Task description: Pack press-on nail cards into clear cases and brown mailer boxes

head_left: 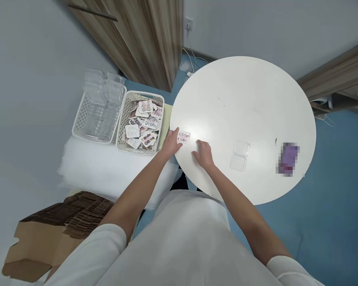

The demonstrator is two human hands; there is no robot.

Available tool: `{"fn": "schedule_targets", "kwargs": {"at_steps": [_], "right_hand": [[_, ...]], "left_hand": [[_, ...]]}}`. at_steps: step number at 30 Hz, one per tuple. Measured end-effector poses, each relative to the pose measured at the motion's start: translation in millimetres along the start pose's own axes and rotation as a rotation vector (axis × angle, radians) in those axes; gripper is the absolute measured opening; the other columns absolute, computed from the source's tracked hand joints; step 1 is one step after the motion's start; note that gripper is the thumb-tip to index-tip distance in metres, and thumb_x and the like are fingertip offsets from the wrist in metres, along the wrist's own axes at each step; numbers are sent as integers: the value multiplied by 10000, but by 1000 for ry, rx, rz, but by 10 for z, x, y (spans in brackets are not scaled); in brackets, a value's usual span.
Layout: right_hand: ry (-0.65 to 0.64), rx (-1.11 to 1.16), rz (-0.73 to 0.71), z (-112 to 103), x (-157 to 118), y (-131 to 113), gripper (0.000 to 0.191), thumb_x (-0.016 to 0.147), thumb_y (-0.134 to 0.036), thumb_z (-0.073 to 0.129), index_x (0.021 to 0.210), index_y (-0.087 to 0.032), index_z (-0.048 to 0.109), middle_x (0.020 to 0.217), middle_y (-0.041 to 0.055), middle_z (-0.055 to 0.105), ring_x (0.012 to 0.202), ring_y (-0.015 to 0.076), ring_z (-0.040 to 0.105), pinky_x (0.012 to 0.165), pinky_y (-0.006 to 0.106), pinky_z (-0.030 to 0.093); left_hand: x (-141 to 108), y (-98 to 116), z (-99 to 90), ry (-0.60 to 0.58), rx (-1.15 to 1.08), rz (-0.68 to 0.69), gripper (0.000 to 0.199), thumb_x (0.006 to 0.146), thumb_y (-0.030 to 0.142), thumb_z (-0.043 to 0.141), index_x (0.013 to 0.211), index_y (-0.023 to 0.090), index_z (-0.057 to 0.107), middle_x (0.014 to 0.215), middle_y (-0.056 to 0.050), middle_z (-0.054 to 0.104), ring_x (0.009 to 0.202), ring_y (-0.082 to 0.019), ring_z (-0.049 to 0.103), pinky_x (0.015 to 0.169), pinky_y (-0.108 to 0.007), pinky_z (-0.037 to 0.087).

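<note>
A small card with rows of pinkish round pieces [183,137] is at the left edge of the white round table [241,91]. My left hand [170,143] has its thumb and a finger around the card's left side. Just right of the card, my right hand [204,154] is over the table, thumb and index finger apart, holding nothing. An opened clear plastic case [240,155] lies farther right on the tabletop. Left of the table, a white basket [118,137] holds many similar cards [149,122].
Another white basket [77,121] holds stacked clear plastic cases [100,115]. White sheets [86,161] lie below the baskets, with brown cardboard [38,242] at lower left. A blurred purple item [288,159] rests on the table's right side. Cables [193,59] run near the wall.
</note>
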State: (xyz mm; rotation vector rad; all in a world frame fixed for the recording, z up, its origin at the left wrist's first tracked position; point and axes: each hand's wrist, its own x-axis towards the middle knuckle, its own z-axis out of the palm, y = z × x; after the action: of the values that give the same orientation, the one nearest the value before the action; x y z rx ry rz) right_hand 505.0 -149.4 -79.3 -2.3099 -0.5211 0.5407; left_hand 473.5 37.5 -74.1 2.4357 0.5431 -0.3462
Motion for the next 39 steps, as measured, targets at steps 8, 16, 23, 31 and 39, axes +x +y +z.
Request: {"fn": "schedule_targets", "kwargs": {"at_steps": [8,16,23,31,39], "right_hand": [[17,-159,91,310,504,-169,602,681,-215,589,1240,-234,367,1084,96,441,1019,275,429,845,444,383],[46,-89,114,355,427,-200,538,700,-165,532,1207,-227,361,1049,75,503,972,246,470,834,445,385],[82,37,38,118,100,-89,601,719,-151,491,1288,-201,303,1097,86,476,984,214,473,841,378,427],[178,3,80,-379,-504,238,656,771,-177,468,1359,-263,190,1099,83,457,979,221,481,815,402,450],[218,-15,92,-742,-937,703,633,794,-229,458,1360,-271,177,1103,85,475,971,227,495,790,415,460]], "left_hand": [[132,-76,20,-58,-60,48,633,685,191,634,1254,215,358,1088,-79,411,982,-236,507,825,-331,428],[-1,-110,137,51,-158,134,652,699,135,588,1289,195,319,1095,-93,460,1005,-246,487,837,-358,415],[-181,-20,278,-22,-212,276,706,718,126,541,1345,197,224,1060,-81,466,940,-217,502,779,-336,436],[-295,516,576,-97,-220,500,650,766,172,509,1343,210,214,992,-59,490,833,-180,502,755,-332,448],[-398,990,928,-202,-222,582,621,764,199,523,1324,229,259,1026,-67,500,925,-206,506,804,-361,446]]}}
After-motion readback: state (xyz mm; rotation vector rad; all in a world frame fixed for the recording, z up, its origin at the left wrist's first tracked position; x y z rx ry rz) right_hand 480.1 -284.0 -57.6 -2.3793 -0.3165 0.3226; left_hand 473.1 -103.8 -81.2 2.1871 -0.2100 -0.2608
